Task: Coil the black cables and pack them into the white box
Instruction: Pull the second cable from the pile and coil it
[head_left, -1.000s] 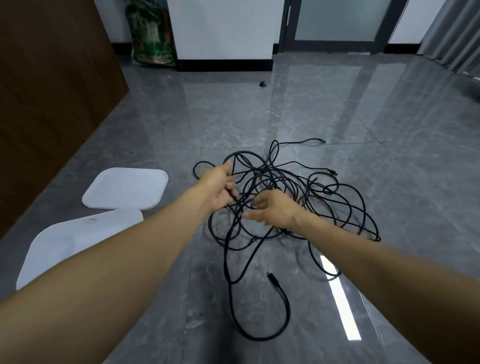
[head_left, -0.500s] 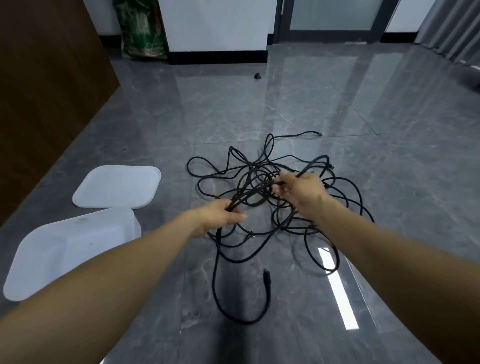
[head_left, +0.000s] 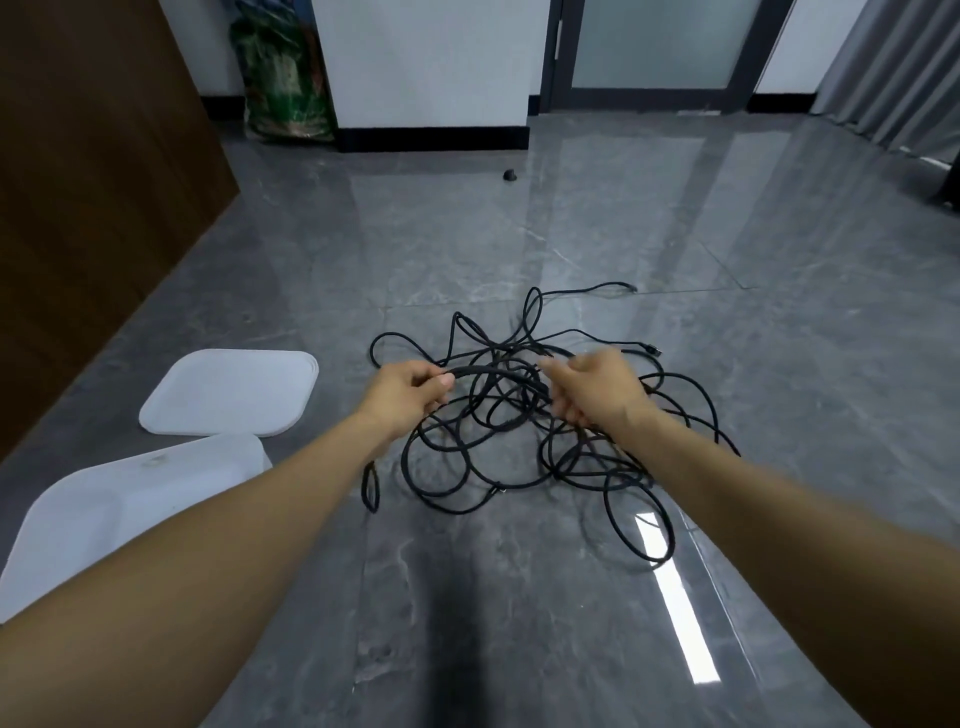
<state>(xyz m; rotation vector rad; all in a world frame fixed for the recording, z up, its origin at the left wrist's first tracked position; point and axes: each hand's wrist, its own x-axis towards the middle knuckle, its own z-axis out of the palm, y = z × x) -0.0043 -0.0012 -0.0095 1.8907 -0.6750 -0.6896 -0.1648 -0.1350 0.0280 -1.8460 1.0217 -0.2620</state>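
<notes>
Two hands reach into a heap of black cables (head_left: 519, 431) that lies tangled on the grey floor (head_left: 519, 597). The left hand (head_left: 405, 395) pinches a thick strand between thumb and fingers, at the left side of the heap. The right hand (head_left: 597, 389) is at the right side, with fingers curled; it seems to grip some strands, but it is blurred. One strand runs as an arc from hand to hand, lifted above the heap. The white box (head_left: 104, 509) stands to the left, near the left forearm, and its lid (head_left: 234, 395) lies just behind it.
</notes>
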